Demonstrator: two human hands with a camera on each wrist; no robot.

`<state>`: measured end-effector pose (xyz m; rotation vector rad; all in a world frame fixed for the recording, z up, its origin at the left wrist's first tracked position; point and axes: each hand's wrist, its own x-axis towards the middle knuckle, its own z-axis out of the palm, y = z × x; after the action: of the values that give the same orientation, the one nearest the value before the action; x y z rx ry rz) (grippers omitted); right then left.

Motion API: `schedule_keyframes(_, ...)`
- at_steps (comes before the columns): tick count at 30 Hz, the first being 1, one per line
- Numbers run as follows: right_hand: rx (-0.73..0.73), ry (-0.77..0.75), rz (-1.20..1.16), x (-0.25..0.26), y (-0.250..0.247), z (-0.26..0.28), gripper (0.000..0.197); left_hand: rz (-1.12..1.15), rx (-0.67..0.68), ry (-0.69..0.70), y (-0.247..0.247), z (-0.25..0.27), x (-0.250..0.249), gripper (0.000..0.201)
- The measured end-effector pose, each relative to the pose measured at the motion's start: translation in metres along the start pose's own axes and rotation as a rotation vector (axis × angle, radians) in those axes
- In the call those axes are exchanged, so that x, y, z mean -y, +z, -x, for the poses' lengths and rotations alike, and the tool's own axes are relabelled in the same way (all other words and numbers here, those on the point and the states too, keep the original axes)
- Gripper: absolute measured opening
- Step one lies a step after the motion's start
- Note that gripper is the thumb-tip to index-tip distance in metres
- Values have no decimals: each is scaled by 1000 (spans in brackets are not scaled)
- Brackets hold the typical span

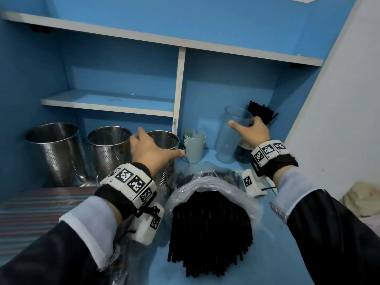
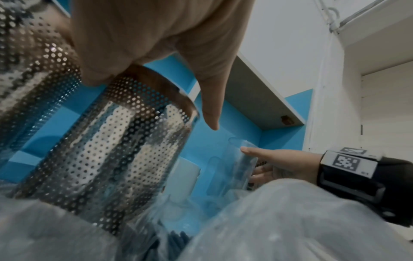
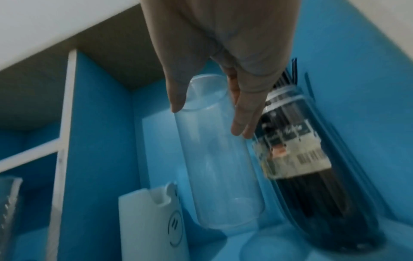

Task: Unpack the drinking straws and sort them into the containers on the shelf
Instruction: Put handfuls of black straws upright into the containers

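Observation:
A bundle of black straws (image 1: 209, 225) lies in an opened clear plastic bag (image 1: 207, 183) on the blue counter, between my forearms. My left hand (image 1: 156, 147) reaches over the rightmost perforated steel container (image 1: 167, 140) and holds it at the rim, fingers on its left side and thumb stretched along its right; its palm (image 2: 156, 44) covers the container's top (image 2: 116, 150). My right hand (image 1: 248, 130) grips a tilted empty clear jar (image 1: 226, 140), thumb in front and fingers (image 3: 243, 116) behind it. Behind that stands a labelled jar of black straws (image 3: 312, 176).
Two more perforated steel containers (image 1: 59, 153) (image 1: 107, 149) stand left on the lower shelf. A pale grey cup (image 1: 193, 147) sits between the two held containers. A white divider (image 1: 180, 89) splits the shelf; a white wall (image 1: 339, 99) closes the right; a striped cloth (image 1: 37, 204) lies at left.

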<state>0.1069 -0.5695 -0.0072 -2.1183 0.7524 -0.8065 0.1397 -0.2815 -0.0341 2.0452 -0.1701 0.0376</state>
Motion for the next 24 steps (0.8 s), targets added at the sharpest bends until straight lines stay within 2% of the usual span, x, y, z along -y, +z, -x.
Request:
schedule_keyframes(4,-12,-65,-124,13,-46,15,63,53,-62,111,1,22,-14,123)
schedule_keyframes(7,-28,-107,-175,19,-84,36,69,129,-126,226,5,38,-22,88)
schedule_keyframes(9,-43,-116,-205,18,-106,55,68,201,-54,308,9,50,-28,52)
schedule_keyframes(11,-76,-115,-218,11,-126,77,65,203,153,376,15,60,-30,29)
schedule_keyframes(14,-125,-114,-198,-7,-149,112,59,-115,465,440,23,73,-26,26)
schedule_keyframes(16,-151,-89,-182,-22,-160,134,61,-270,596,420,27,79,-22,19)
schedule_keyframes(21,-127,56,-137,-62,-169,175,63,-369,549,417,31,89,-16,27)
schedule_keyframes(24,-74,115,-88,-79,-165,195,61,-344,450,394,31,91,-12,32)
